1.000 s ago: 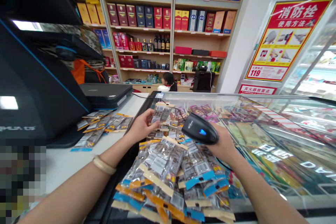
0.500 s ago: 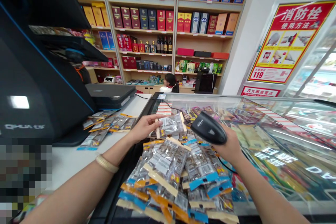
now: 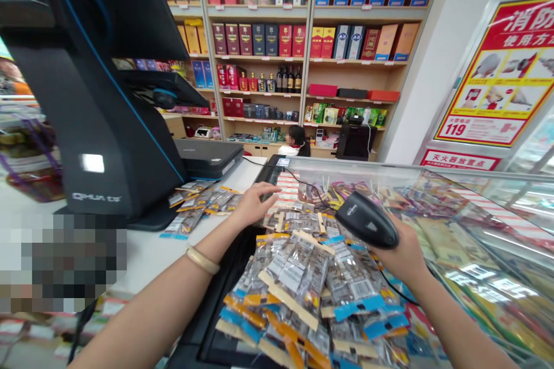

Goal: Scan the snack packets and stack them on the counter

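My right hand (image 3: 404,251) is wrapped round the grip of a black handheld barcode scanner (image 3: 367,220), whose head points left over the packets. Fingers and thumb apart, my left hand (image 3: 257,204) hovers at the far left edge of the pile, with nothing visible in it. Just right of it, a small clear snack packet (image 3: 300,222) with cream ends lies at the back of the heap. Nearer to me spreads a large pile of packets (image 3: 294,268) with barcode labels and blue, orange or cream ends. The scanner's cable (image 3: 303,181) runs back to the left.
A glass-topped display case (image 3: 433,181) holds bagged goods on the right. A black checkout terminal (image 3: 125,144) stands on the white counter (image 3: 149,248) at left, with several packets (image 3: 201,207) beside it. Behind, a person (image 3: 296,143) is near shelves of boxes and bottles.
My left hand has let go of the small packet, which now lies on the pile. The view has swung left, and the scanner stays in my right hand.
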{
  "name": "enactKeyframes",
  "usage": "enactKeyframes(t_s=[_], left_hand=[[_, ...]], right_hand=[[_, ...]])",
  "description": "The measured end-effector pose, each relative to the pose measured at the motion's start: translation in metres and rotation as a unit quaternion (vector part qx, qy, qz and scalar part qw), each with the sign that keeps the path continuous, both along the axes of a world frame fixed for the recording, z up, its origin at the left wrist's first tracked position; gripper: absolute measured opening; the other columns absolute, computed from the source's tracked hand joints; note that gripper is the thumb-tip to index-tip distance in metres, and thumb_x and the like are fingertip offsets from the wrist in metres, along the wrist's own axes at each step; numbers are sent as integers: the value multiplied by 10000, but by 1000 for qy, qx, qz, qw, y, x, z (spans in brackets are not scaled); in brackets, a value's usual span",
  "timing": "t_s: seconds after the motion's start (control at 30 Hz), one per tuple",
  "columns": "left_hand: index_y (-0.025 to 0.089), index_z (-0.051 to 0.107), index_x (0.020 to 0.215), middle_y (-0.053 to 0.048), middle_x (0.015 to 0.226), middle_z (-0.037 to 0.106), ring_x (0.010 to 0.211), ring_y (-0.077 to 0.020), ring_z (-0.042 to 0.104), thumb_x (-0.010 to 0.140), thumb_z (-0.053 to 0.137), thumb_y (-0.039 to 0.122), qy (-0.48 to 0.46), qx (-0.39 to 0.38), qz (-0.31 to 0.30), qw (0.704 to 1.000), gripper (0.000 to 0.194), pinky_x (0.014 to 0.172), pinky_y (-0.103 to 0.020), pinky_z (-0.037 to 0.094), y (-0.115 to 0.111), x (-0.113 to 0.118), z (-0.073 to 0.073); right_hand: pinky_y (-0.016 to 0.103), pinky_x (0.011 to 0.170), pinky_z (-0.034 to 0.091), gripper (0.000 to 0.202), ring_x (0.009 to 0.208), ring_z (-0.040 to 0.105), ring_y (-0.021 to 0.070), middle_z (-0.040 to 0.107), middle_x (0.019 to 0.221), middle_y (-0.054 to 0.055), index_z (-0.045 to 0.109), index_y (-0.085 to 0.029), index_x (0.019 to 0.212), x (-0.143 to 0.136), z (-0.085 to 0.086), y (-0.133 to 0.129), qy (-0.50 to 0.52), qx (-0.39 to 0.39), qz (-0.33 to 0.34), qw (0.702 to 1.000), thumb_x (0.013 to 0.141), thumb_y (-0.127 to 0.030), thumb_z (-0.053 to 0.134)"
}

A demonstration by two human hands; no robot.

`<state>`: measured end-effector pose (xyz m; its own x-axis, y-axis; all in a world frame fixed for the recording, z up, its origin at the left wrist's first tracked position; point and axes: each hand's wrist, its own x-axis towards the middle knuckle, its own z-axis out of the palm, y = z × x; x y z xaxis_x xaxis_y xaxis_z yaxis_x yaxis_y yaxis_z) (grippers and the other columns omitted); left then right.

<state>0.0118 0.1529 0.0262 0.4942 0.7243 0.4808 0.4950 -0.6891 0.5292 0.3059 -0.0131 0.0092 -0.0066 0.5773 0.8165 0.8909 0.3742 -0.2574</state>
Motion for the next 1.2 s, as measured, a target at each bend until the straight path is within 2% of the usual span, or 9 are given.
enactKeyframes(t_s=[0.07,0.13,0.2,0.27,0.4,0.57,0.93,1.07,1.2], left_hand=[[175,719,1077,-129,1103,680,1063,-281,578,819,488,290,59,45,176,982,364,956,-418,408,6,-11,4],[163,685,1146,-161,1160,658,1113,-333,543,800,490,286,139,67,315,936,415,943,-469,390,13,-25,7],[130,666,1163,-203,1168,649,1143,-368,517,795,488,294,210,54,394,893,441,929,-495,377,19,-39,8],[118,684,1110,-222,1139,660,1157,-380,508,784,488,273,259,5,428,866,410,939,-509,355,26,-49,6],[181,723,1025,-194,1201,649,1232,-386,468,765,491,235,302,-93,420,851,353,976,-537,314,35,-58,2],[148,711,1073,-218,1242,620,1172,-381,540,780,504,313,320,-125,405,847,395,955,-510,361,35,-58,5],[65,731,846,-286,942,697,921,-381,657,836,483,255,268,-69,441,854,313,843,-486,399,31,-58,11],[91,725,849,-249,900,706,914,-376,650,871,456,290,160,8,469,868,336,830,-485,412,25,-60,15],[155,685,930,-146,951,701,901,-277,637,890,447,302,-128,59,431,891,283,785,-372,456,27,-58,17]], right_hand=[[274,528,491,59,606,654,211,676,670,30,591,-223,727,1,0,0,-6,5,3,1000,677,-230,561],[268,517,487,63,593,653,207,676,664,28,590,-223,729,1,0,1,-10,9,5,1000,674,-230,560],[271,527,493,110,604,660,211,687,688,33,607,-218,776,1,0,1,-10,8,8,1000,678,-237,560],[278,541,501,157,621,667,217,699,720,41,619,-215,825,0,-1,1,-8,6,10,1000,683,-245,560],[279,552,502,142,637,668,217,700,733,42,612,-221,801,0,-4,1,-8,3,10,1000,678,-230,540],[278,550,501,132,634,662,214,694,723,40,603,-219,777,2,-7,3,-8,-1,8,1000,666,-222,531],[289,590,520,172,681,677,219,711,774,52,630,-213,824,2,-8,4,-14,2,14,1000,682,-218,533],[294,592,524,158,688,681,225,715,768,53,634,-215,804,0,-7,3,-6,0,7,1000,683,-228,534],[299,614,534,203,723,692,232,726,799,58,648,-213,849,0,-6,4,-7,15,10,1000,685,-222,529]])
